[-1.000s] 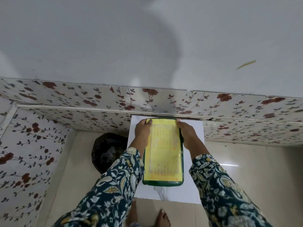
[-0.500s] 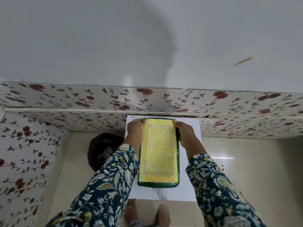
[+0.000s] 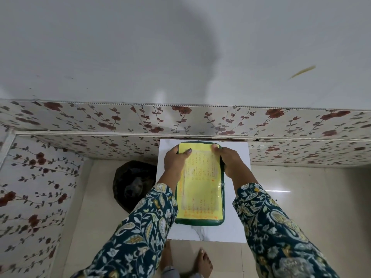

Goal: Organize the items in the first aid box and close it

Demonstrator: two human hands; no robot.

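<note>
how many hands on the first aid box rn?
2. Left hand grips the far-left edge of the first aid box; right hand grips its far-right edge.

A home room — rose-patterned wall panels point(image 3: 100, 119), glossy floor tiles point(image 3: 301, 197), bare feet point(image 3: 204, 261).

First aid box point(image 3: 197, 222): dark green plastic, glossy film over yellow paper label point(image 3: 202, 189). Worktop point(image 3: 234, 227): smooth white marble-look. Floor point(image 3: 301, 197): glossy tiles. Sleeves point(image 3: 140, 227): printed cloth.

Dark green rectangular first aid box point(image 3: 198, 222), lid shut, yellow printed sheet point(image 3: 200, 189) covering top, flat on white tabletop point(image 3: 234, 227).
</note>
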